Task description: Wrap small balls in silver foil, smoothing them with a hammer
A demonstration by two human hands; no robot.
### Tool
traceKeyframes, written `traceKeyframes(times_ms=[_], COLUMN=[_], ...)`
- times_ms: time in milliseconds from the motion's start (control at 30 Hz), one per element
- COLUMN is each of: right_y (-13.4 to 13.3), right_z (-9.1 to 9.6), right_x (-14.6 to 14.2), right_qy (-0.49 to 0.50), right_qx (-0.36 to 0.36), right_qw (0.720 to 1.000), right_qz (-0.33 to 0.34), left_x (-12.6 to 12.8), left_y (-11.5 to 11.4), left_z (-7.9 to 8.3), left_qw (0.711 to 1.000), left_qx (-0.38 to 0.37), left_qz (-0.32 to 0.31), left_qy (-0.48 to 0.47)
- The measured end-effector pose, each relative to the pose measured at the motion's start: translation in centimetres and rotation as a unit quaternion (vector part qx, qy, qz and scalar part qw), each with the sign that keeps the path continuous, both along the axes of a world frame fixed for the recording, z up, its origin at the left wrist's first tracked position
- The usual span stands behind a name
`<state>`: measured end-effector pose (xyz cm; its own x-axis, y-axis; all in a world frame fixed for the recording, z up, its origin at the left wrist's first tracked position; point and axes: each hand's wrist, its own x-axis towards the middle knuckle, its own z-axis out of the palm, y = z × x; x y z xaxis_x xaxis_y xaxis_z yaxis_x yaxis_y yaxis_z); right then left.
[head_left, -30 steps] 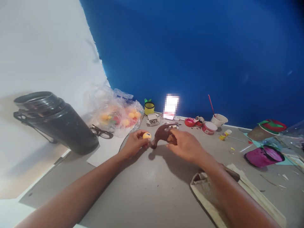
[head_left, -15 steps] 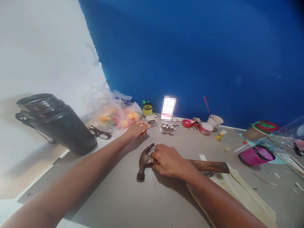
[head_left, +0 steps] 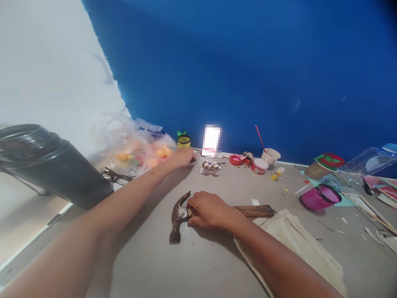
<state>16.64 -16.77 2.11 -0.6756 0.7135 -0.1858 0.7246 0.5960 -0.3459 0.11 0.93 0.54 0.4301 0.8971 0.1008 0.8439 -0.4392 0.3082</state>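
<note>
My right hand [head_left: 207,210] is wrapped round the wooden handle of a claw hammer [head_left: 179,215], close under its rusty head. The hammer lies sideways over the grey table, its handle end near a cream cloth [head_left: 297,244]. Stretched far forward, my left hand [head_left: 183,157] is over a small box [head_left: 193,162] at the back, covering most of it. Its fingers point down and away, so what they hold, if anything, is hidden. Just right of that hand, two shiny silver balls [head_left: 211,166] sit side by side on a small white piece.
A big dark flask [head_left: 58,165] and eyeglasses [head_left: 116,177] stand left, by plastic bags [head_left: 139,149]. Along the blue wall are a yellow pot [head_left: 184,141], a bright blurred screen [head_left: 211,140], red tubs [head_left: 259,164] and a white cup [head_left: 271,156]. A pink pot [head_left: 319,198] and scraps lie right.
My left hand has reached forward onto the small box, which was uncovered before. My right hand keeps its hold on the hammer. The whole view has shifted to the right.
</note>
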Motion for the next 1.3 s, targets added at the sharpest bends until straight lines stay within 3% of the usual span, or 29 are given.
traceKeyframes(times_ms=[300,700,900,1100,1200,1300], right_y=[0.2,0.4,0.6,1.0,1.0,1.2], right_z=[-0.4,-0.7,-1.0,-0.2,0.6,0.7], right_x=[0.1,0.2,0.3,0.8,1.3,1.6], right_qy=[0.007,0.005,0.026,0.023,0.021,0.029], right_qx=[0.002,0.001,0.002,-0.037,-0.085,-0.104], right_qw=[1.000,1.000,1.000,0.998,0.995,0.994], right_qz=[0.003,0.004,0.010,0.036,0.047,0.012], left_x=[-0.5,-0.4,-0.7,-0.9,-0.9,-1.0], left_y=[0.1,-0.3,-4.5,-10.3,-11.3,-11.4], left_z=[-0.3,1.0,2.0,0.5,-0.3,-0.9], left_qw=[0.999,0.996,0.992,0.989,0.988,0.983], left_qx=[0.020,0.017,-0.022,-0.104,-0.123,-0.152], left_qz=[0.023,0.043,0.030,-0.016,-0.011,-0.003], left_qy=[0.017,-0.071,-0.120,-0.101,-0.091,-0.102])
